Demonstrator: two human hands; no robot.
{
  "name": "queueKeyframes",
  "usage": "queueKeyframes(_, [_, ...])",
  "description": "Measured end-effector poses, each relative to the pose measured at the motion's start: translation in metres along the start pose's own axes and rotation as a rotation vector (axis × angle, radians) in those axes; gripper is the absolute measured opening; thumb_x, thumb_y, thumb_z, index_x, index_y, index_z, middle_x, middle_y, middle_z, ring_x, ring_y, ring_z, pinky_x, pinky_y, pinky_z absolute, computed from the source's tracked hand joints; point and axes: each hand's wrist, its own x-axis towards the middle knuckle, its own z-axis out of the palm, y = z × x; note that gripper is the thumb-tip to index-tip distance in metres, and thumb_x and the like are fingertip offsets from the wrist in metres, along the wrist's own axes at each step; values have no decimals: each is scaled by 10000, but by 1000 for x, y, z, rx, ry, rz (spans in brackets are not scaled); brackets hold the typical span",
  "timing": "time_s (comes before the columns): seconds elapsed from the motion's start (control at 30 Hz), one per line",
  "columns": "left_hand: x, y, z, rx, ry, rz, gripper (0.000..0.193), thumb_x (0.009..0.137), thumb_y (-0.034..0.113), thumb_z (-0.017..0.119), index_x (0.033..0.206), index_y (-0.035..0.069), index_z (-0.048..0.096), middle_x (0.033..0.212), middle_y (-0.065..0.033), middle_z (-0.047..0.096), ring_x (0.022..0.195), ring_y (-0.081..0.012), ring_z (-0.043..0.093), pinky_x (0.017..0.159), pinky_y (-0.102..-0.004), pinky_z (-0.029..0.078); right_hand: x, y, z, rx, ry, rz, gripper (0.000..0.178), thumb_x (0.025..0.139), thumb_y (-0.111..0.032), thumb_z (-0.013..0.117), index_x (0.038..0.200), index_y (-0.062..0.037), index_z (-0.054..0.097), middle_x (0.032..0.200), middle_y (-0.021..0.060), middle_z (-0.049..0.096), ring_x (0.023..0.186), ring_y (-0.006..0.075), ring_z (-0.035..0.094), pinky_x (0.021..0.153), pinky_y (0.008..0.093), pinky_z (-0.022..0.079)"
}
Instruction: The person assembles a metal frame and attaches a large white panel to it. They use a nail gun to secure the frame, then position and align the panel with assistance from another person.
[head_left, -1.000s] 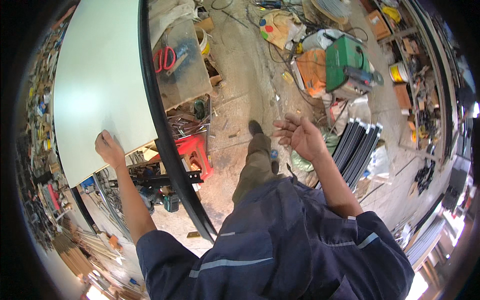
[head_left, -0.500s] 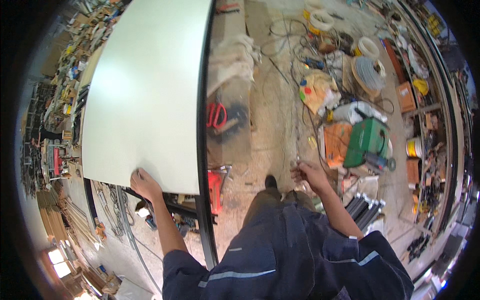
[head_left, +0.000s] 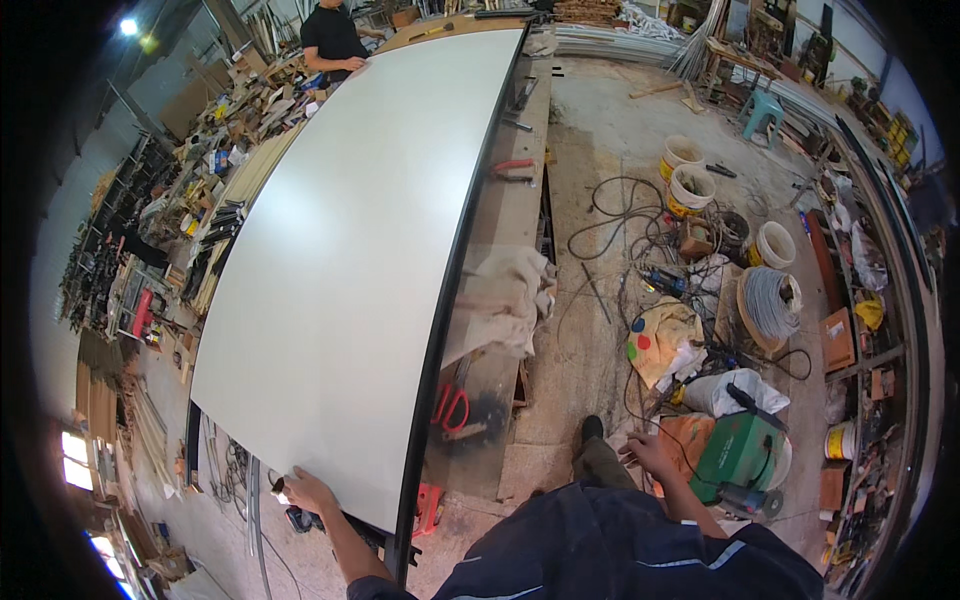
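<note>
In the head view, we see a large white panel (head_left: pixel 340 300) lying to our left, running from close by our body toward the far end of the workshop. Its face is smooth, flat and pale, faintly greyer toward the near end, with a soft bluish-white glare left of its middle. Its long sides look bowed through the wide lens, and we make out no marks on it. A narrow black bar (head_left: pixel 413 480) runs along its right side.

Of our hands, the left hand (head_left: pixel 312 493) is at the panel's near edge, fingers bent; we cannot tell whether it grips. Our right hand (head_left: pixel 650 456) hangs over the floor, well apart from the panel, half open with fingers loosely curled and nothing visible in it.

Right of the bar, a desk (head_left: pixel 538 115) carries a crumpled pale cloth (head_left: pixel 500 305) and red-handled scissors (head_left: pixel 456 410). A co-worker in black (head_left: pixel 332 38) stands by the panel's far left side.
</note>
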Motion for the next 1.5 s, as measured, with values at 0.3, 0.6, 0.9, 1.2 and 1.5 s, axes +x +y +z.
queueKeyframes(0.3, [28,42,-2,199,-203,-322,355,889,198,504,1097,-7,706,1199,-283,646,1143,-429,619,956,-521,513,115,-72,-117,-41,-27,17,323,976,-129,550,1186,108,621,932,172,730,721,217,716,628,347,580])
queueKeyframes(0.6, [48,19,11,322,-236,-460,441,931,417,561,1129,59,726,1227,-204,662,1177,-367,608,981,-504,482,224,-239,-43,-241,-149,-189,307,971,-188,546,1091,73,656,873,128,720,706,199,704,608,332,566])
queueKeyframes(0.9, [42,24,3,382,-170,-415,701,917,597,569,1088,-71,695,1081,-225,709,1061,-415,653,921,-532,511,304,-430,109,-97,-114,-355,413,1000,-339,572,1078,53,678,846,109,695,697,192,671,620,335,548])
queueKeyframes(1.2, [53,8,9,170,-146,-526,736,934,611,552,996,-107,702,978,-281,705,941,-450,674,851,-549,516,392,-580,204,92,-4,-331,484,1024,-446,521,1129,17,618,936,101,645,752,220,644,635,383,548])
queueKeyframes(1.5, [90,-1,33,231,-139,-594,772,969,640,462,998,-92,704,1027,-284,699,970,-466,662,854,-565,504,472,-655,212,253,94,-183,545,1054,-477,414,1316,-17,544,1219,112,611,1022,274,643,795,432,558])
